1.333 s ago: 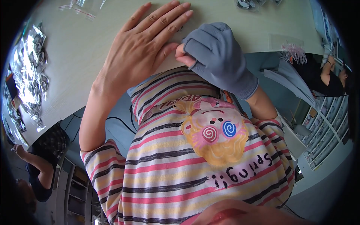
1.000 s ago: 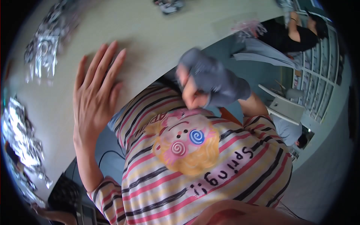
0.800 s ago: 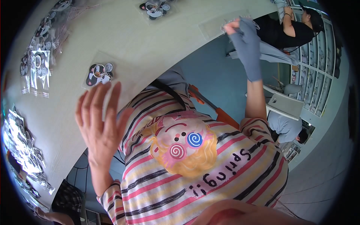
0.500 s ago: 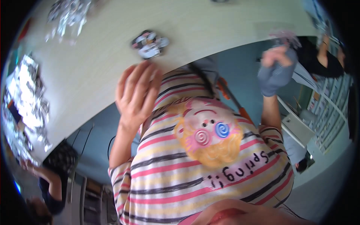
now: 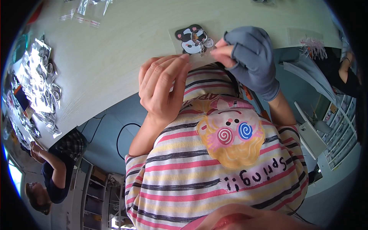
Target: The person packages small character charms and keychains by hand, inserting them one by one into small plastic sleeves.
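Note:
A flat black-and-white cartoon animal keychain (image 5: 190,45) with a metal split ring and a small round tag lies inside a clear plastic bag (image 5: 174,43) near the table's front edge. My left hand (image 5: 163,86) is bare, its thumb and forefinger closed together at the bag's near edge. From the right comes my right hand (image 5: 249,57), in a grey glove that leaves the fingertips bare. Its thumb and forefinger pinch at the bag's near right corner. The bag's edge between the fingertips is thin and hard to see.
Shiny bagged keychains (image 5: 40,82) are heaped on the left side of the table (image 5: 111,73). More clear bags (image 5: 90,13) lie at the far left. Thin pinkish-white strips (image 5: 312,46) hang in a bunch at the right edge. Other people sit at left (image 5: 55,172) and right (image 5: 345,73).
My right hand has come left from beside the strip bunch to the bag. My left hand has shifted right, its fingers now closed at the bag's edge.

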{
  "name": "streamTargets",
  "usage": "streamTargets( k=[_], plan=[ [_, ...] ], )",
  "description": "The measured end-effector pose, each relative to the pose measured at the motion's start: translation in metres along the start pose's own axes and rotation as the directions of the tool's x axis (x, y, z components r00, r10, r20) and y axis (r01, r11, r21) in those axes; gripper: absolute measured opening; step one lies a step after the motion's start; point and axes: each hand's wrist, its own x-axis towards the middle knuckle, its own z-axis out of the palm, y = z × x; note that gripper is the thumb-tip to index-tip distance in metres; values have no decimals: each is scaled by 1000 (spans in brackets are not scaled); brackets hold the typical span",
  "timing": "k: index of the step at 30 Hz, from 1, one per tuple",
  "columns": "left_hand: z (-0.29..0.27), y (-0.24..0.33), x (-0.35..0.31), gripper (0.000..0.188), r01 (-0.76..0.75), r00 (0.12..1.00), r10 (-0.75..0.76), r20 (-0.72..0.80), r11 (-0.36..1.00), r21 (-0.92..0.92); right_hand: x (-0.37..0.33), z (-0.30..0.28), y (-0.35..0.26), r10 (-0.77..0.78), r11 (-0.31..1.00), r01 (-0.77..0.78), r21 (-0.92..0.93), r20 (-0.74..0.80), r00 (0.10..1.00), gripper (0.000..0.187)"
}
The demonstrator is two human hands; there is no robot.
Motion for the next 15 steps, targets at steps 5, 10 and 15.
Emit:
streamTargets(
  k=[5,10,15],
  plan=[
    [2,1,3,45,130,992,-129,12,991,-40,10,1,-9,164,986,-164,-3,-33,986,22],
    [5,4,4,45,171,985,-171,-22,985,-14,14,2,-8,218,976,-218,7,-21,976,24],
    [4,1,-2,41,167,985,-167,-41,986,-7,26,-4,-11,190,982,-190,-2,17,982,20]
  ],
)
